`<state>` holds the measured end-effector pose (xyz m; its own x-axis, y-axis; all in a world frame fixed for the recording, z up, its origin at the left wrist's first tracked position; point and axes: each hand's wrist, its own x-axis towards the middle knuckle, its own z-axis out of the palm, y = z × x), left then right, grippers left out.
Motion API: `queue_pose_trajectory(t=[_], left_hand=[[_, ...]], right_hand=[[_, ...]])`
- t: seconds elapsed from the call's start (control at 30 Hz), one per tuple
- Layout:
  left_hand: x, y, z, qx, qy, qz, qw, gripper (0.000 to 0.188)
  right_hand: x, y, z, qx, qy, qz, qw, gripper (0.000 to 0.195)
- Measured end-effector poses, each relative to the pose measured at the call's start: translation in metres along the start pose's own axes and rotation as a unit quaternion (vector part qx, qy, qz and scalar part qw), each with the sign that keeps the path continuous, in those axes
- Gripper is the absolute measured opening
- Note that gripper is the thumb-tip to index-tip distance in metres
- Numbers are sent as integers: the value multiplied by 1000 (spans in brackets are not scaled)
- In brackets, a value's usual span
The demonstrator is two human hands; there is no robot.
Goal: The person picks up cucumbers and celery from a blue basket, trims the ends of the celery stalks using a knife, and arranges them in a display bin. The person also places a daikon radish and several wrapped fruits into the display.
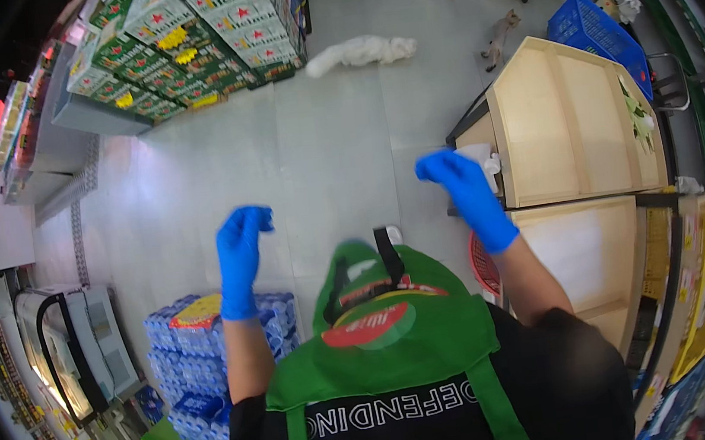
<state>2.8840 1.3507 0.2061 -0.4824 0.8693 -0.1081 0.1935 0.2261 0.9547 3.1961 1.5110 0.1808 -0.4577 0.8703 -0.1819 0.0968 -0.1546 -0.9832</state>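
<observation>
Both my hands wear blue gloves and are raised in front of me over the grey floor, wide apart. My left hand (239, 256), its fingers curled, is just beyond a stack of shrink-wrapped water bottles (189, 362); whether it holds anything small cannot be told. My right hand (467, 194) has bent fingers, with nothing plainly seen in them, and is beside a wooden display bin (531, 128) and a white plastic bag (479, 156). A green apron (381, 360) covers my chest. Below my right wrist is a red basket (483, 264).
A white cat (366, 52) and a smaller brown cat (498, 40) are on the floor ahead. Stacked Heineken beer cartons (189, 43) stand at the upper left. A blue crate (599, 38) is behind the wooden bin. A glass-fronted display case (74, 349) stands at the left.
</observation>
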Motion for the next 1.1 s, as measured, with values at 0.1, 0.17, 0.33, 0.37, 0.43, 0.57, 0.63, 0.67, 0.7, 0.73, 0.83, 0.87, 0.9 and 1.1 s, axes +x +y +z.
queue_pose_trajectory(t=[0.1,0.17,0.33,0.37,0.43,0.57,0.63,0.67,0.7,0.73,0.83,0.87,0.9,1.1], left_hand=[[68,23,12,-33,38,-2,999,21],[117,10,6,-58,40,-10,997,22],[276,-4,26,-52,-9,-31,998,22],[314,0,42,-21,-58,-14,998,25],[393,40,88,-87,-136,4,987,27],[503,109,193,-47,-271,38,961,24],[547,123,241,-36,-320,36,946,25],[573,128,264,-26,-334,52,941,25],[597,124,289,-18,-352,65,934,24],[612,115,318,-11,-371,68,926,24],[683,45,374,119,-344,78,928,30],[698,8,377,189,-320,84,925,33],[714,-22,378,282,-336,118,891,34],[771,-198,250,175,-281,-505,797,22]], right_hand=[[89,-9,-9,406,-86,146,898,28],[160,-21,-23,507,-153,226,818,29],[262,-23,-45,540,-38,229,809,33],[270,-24,-56,546,-1,243,802,35],[285,-27,-81,523,44,238,818,34],[294,-19,-143,547,148,208,797,32],[290,-7,-172,576,200,189,770,30],[290,-2,-187,586,228,176,757,29],[285,9,-199,604,215,152,752,26],[286,17,-211,602,257,151,741,25],[306,32,-250,606,354,187,687,23],[315,26,-260,607,347,167,695,24],[327,17,-271,603,347,147,703,24],[413,-39,-347,547,376,128,737,26]])
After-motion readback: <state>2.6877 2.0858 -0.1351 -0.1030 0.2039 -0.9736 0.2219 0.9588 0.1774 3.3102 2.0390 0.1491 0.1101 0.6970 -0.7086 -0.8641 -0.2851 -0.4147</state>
